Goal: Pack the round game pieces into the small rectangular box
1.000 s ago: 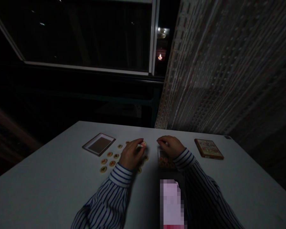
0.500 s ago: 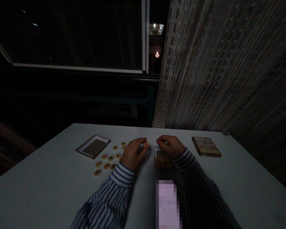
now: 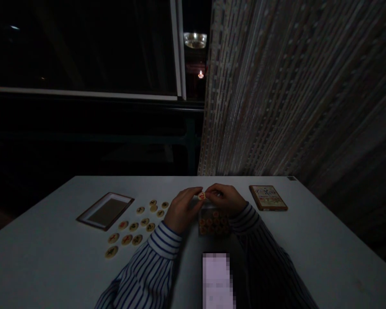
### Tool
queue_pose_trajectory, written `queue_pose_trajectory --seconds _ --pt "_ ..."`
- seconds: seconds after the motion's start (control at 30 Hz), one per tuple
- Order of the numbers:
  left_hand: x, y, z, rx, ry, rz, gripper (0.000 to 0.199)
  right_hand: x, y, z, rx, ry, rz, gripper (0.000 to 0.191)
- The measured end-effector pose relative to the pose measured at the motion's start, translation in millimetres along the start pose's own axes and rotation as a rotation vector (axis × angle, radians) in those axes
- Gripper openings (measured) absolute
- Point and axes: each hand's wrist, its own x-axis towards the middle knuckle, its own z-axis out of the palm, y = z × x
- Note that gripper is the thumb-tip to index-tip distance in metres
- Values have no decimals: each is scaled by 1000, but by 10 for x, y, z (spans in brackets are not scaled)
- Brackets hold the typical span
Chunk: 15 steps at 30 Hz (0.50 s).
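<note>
A round Chinese chess piece [image 3: 201, 196] with a red character is pinched between the thumb and fingers of my left hand [image 3: 182, 209]. From the other side, the closed fingertips of my right hand [image 3: 227, 200] meet the same piece. Just below both hands is a clear-sided box [image 3: 214, 229] with several pieces laid in rows; my right hand and sleeve cover part of it. More loose Chinese chess pieces [image 3: 134, 226], marked in red or black, lie on the table to the left of my left hand.
A shallow open tray or lid [image 3: 107, 210] lies at the left of the white table [image 3: 51, 257]. To the right is a flat printed box [image 3: 268, 198]. A blurred-out phone-like slab [image 3: 217, 279] is at the near edge. Bead-string curtain [image 3: 260, 107] hangs behind.
My right hand has moved left until its fingertips meet the piece in my left hand. The view has turned slightly to the right, and more loose pieces show.
</note>
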Motion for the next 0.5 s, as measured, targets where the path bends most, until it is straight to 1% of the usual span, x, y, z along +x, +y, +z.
queue_pose_trajectory --seconds 0.2,0.27,0.3,0.37,0.5 --pt "60 6 47 -61 -29 37 28 30 101 29 141 60 26 16" --pt "71 7 50 -102 -29 22 28 36 109 40 191 69 45 17" --pt "76 6 50 -131 -28 -3 29 38 107 43 213 76 60 17" --pt "84 2 52 -218 -28 -96 31 42 99 45 242 91 92 17" --pt "106 -11 60 -524 -79 -373 33 48 100 45 238 117 102 15"
